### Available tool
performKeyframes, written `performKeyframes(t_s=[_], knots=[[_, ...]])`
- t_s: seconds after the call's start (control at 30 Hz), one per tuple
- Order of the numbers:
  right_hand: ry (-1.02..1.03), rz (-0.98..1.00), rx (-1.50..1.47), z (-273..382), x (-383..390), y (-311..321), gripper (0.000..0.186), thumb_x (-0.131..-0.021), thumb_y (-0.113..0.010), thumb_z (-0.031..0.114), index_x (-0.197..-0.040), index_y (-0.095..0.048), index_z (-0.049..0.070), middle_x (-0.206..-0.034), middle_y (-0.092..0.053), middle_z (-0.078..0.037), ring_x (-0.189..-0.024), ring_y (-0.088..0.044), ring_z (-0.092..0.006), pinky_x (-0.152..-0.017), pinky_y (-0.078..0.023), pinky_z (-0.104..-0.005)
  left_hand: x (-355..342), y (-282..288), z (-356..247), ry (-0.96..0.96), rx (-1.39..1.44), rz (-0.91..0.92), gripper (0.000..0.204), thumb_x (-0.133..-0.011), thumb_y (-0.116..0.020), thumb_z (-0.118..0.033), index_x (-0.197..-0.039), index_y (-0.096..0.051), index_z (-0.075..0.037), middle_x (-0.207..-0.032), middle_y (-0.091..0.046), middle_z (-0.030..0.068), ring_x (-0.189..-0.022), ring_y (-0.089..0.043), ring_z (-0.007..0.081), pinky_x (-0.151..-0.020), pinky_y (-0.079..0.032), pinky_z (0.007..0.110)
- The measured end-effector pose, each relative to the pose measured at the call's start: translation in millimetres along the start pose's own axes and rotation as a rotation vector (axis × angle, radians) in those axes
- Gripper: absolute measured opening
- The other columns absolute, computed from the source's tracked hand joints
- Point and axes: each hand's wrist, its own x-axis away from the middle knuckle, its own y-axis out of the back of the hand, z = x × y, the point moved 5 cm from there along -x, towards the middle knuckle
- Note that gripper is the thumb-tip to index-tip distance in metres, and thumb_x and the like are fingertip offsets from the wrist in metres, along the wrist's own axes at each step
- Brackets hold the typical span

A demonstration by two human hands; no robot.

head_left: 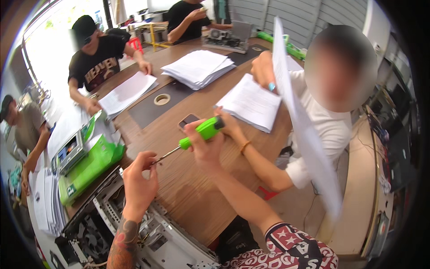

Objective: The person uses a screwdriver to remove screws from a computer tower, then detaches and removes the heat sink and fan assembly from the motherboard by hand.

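Note:
A green screwdriver [184, 142] with a black end cap is in my right hand [208, 154], its fingers wrapped round the handle. The metal shaft slants down and left to my left hand [139, 179]. There the thumb and fingertips pinch together at the tip; a small dark bit shows by them, too tiny to name. Both hands are held above the wooden table [197, 193]. Below my left forearm lies an opened computer case [165, 237] with its metal frame and a black fan [93, 237] showing.
Close on my right, a person in white [331, 134] lifts a large paper sheet [295, 107] beside a paper stack [251, 103]. A phone [189, 121], tape roll [161, 99], more paper [197, 69] and a green bag [96, 166] lie about. Other people work at the far side.

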Motion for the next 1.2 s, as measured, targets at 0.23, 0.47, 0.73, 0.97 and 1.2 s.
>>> performKeyframes(t_s=[0.23,0.47,0.73,0.97,1.2], knots=[[0.012,0.119,-0.006,-1,-1,-3,0.016,-0.094,-0.079,0.016,-0.096,-0.067,0.005,-0.075,-0.064,0.001,-0.061,-0.06,-0.0058,-0.051,-0.045,-0.0212,2,-1,5,-0.029,-0.008,-0.029,0.026,-0.083,-0.066,0.01,-0.106,-0.067,-0.001,-0.088,-0.075,0.0131,-0.079,-0.076,0.0229,-0.075,-0.058,0.032],[0.025,0.195,0.021,-5,-8,-6,0.019,-0.09,-0.082,0.014,-0.09,-0.065,0.006,-0.079,-0.067,-0.001,-0.066,-0.061,-0.0051,-0.058,-0.048,-0.0229,0,-1,4,0.02,0.001,-0.006,0.025,-0.082,-0.067,0.009,-0.105,-0.067,-0.001,-0.087,-0.075,0.0131,-0.08,-0.076,0.0225,-0.076,-0.058,0.032],[-0.027,0.106,0.209,-3,-6,7,0.023,-0.097,-0.076,0.027,-0.097,-0.067,0.006,-0.082,-0.067,-0.001,-0.064,-0.06,-0.0053,-0.048,-0.045,-0.0199,5,0,8,-0.05,-0.008,-0.022,0.026,-0.084,-0.07,0.005,-0.108,-0.067,-0.003,-0.093,-0.075,0.0126,-0.088,-0.076,0.0233,-0.079,-0.058,0.034],[0.032,0.065,0.168,-3,-11,4,0.029,-0.096,-0.077,0.028,-0.086,-0.064,0.004,-0.076,-0.064,-0.002,-0.054,-0.057,-0.0073,-0.043,-0.042,-0.021,2,-2,8,-0.006,0.022,-0.004,0.025,-0.085,-0.072,0.005,-0.108,-0.065,-0.001,-0.091,-0.075,0.0138,-0.086,-0.076,0.0236,-0.078,-0.058,0.032],[0.146,-0.006,0.221,11,-14,9,0.032,-0.095,-0.076,0.022,-0.075,-0.057,0.007,-0.066,-0.055,0.001,-0.052,-0.05,-0.0068,-0.046,-0.037,-0.0212,5,0,11,0.004,0.066,-0.094,0.015,-0.084,-0.075,0.002,-0.098,-0.068,0.0,-0.086,-0.075,0.0118,-0.081,-0.076,0.022,-0.076,-0.058,0.031]])
